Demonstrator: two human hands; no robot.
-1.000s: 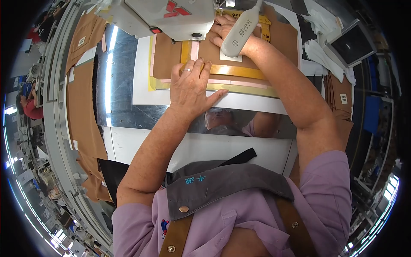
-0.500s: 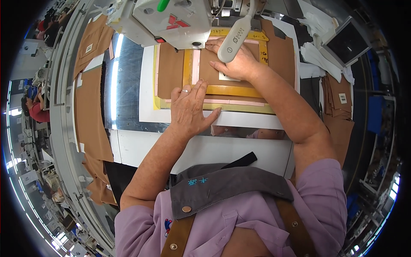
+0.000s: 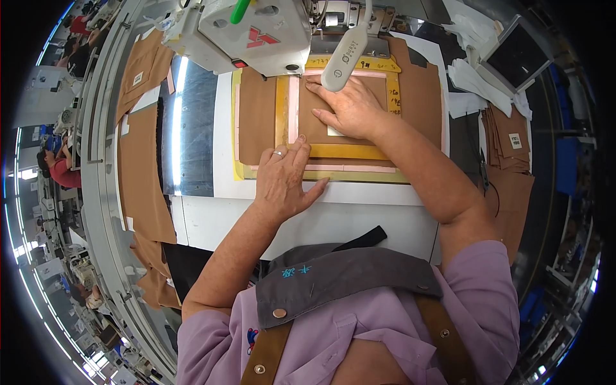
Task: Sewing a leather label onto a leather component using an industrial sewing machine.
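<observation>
At the far left, a co-worker in a red top (image 3: 62,169) sits beyond grey rails (image 3: 96,151). Next come brown fabric pieces (image 3: 146,173), overlapping a shiny metal plate (image 3: 199,125). A white sewing machine head (image 3: 256,38) juts in from the top. Below it, a brown fabric panel (image 3: 258,122) lies on a white sheet (image 3: 378,194), under a yellow frame (image 3: 353,151) edged with pink strips (image 3: 294,109). The left hand (image 3: 282,181), wearing a ring, rests at the frame's lower left corner, fingers loosely extended and thumb out to the right; whether it grips the edge, I cannot tell. The right hand (image 3: 350,109) lies palm down on the panel inside the frame, fingers extended, thumb apart, beside a white label (image 3: 334,130). A white wand-shaped device (image 3: 345,59) hangs above it. Farther right are crumpled white cloths (image 3: 478,86), a stack of brown pieces (image 3: 500,144) and a dark screen (image 3: 517,54).
</observation>
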